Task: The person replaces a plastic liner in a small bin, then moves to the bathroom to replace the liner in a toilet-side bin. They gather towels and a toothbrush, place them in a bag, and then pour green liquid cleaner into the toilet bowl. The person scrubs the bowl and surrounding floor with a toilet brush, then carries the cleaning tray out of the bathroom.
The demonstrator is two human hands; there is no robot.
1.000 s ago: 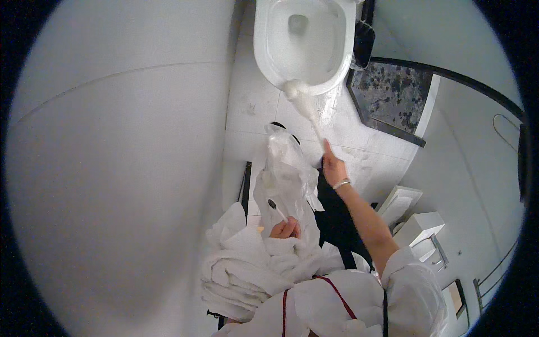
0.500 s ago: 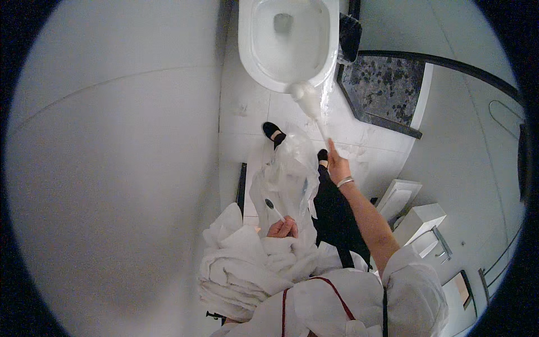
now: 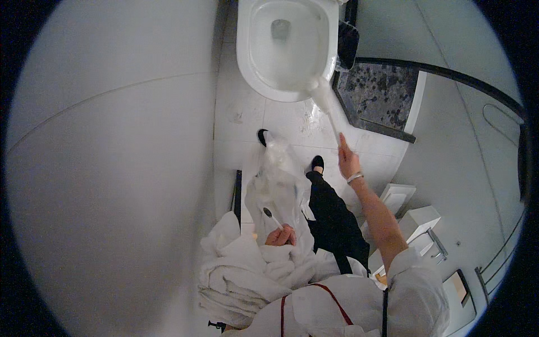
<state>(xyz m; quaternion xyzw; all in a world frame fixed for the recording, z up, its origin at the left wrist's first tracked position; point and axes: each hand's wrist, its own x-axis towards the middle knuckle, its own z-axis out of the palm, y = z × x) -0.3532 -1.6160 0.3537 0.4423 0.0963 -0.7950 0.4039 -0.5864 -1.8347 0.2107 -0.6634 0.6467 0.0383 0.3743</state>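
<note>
My right hand [image 3: 349,163] is closed round the thin white handle of a toilet brush [image 3: 320,94]. Its white, blurred head is at the front right rim of the white toilet bowl [image 3: 245,62]. Lower down, my left hand [image 3: 281,236] pinches a small white-handled brush with a dark oval head [image 3: 268,213], like a toothbrush. A clear plastic bag [image 3: 276,182] hangs by that hand; whether the fingers also grip it I cannot tell. White towels [image 3: 238,275] are bundled over my left arm, hiding it.
A dark bin [image 3: 347,46] stands beside the toilet. Right of it lies a dark speckled shower floor [image 3: 375,92] behind a black raised edge [image 3: 387,129]. A plain wall [image 3: 123,168] rises close on the left. White box-like fixtures [image 3: 418,222] and a washbasin area sit at the right.
The toilet brush head has moved rightward along the bowl's front rim, and my right hand has shifted slightly right. The bag has swung a little left. My left hand keeps its hold.
</note>
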